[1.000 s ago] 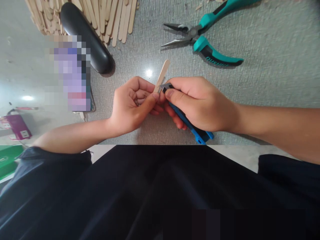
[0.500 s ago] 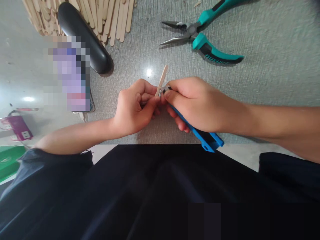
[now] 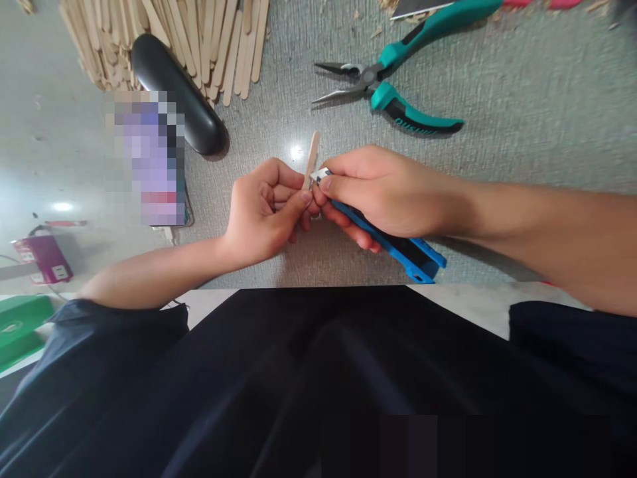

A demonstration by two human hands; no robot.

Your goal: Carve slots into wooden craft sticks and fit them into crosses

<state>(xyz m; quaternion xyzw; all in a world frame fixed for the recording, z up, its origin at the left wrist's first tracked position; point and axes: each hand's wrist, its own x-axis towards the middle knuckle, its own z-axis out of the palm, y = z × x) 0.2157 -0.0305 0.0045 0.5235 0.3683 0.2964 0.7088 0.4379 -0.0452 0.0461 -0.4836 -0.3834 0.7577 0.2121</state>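
My left hand [image 3: 269, 209] pinches a wooden popsicle stick [image 3: 312, 153] near its lower end, and the stick's rounded tip points away from me. My right hand [image 3: 383, 189] is closed around a blue utility knife [image 3: 405, 249], whose handle slants down toward the table's near edge. The knife's short metal blade [image 3: 318, 175] meets the right side of the stick, just above my left thumb. Both hands are close together over the grey table. My left fingers hide the stick's lower end.
Needle-nose pliers [image 3: 369, 77] with teal handles lie spread beyond my right hand. At the far left are a pile of popsicle sticks [image 3: 219, 46], a black case [image 3: 179, 96] and a blurred phone [image 3: 152, 166] with a cable. A purple box [image 3: 46, 257] sits farther left.
The stick has turned more upright, and the blade shows more clearly against it. Both hands keep their holds. The view has shifted a little, bringing wood shavings in at the top.
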